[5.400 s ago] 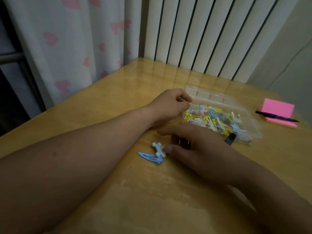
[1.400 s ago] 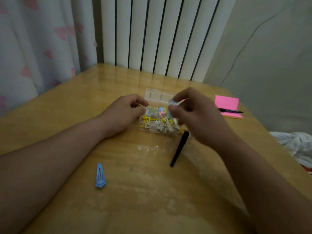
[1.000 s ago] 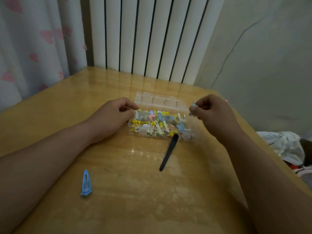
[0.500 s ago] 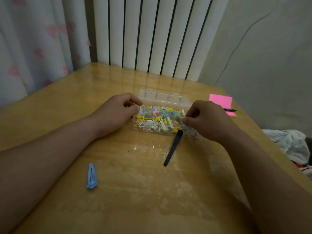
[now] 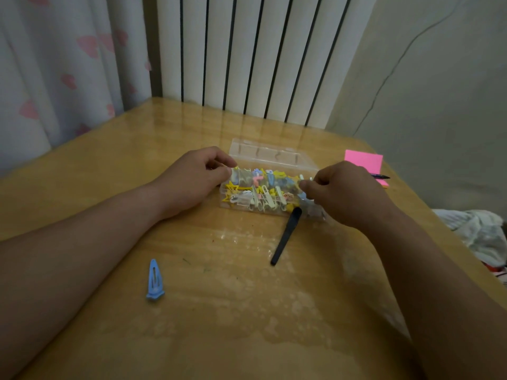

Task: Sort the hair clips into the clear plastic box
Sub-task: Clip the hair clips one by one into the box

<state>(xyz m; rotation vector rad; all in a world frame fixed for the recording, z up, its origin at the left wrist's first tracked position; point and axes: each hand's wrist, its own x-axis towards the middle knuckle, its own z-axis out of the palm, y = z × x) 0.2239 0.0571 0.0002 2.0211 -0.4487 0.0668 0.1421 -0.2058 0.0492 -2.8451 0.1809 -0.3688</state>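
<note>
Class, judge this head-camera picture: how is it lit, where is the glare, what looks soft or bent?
Head view: dim, flat light; glare on the table around the black clip; clips in the box blur together; the blue clip reads clearly; radiator bars lean, wide-angle.

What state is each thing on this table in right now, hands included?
clear plastic box: open, hair clips inside.
blue hair clip: lying on table, outside box.
black hair clip: on table, tip at box front.
left hand: pinching box's left end.
right hand: curled at box's right end; grip unclear.
</note>
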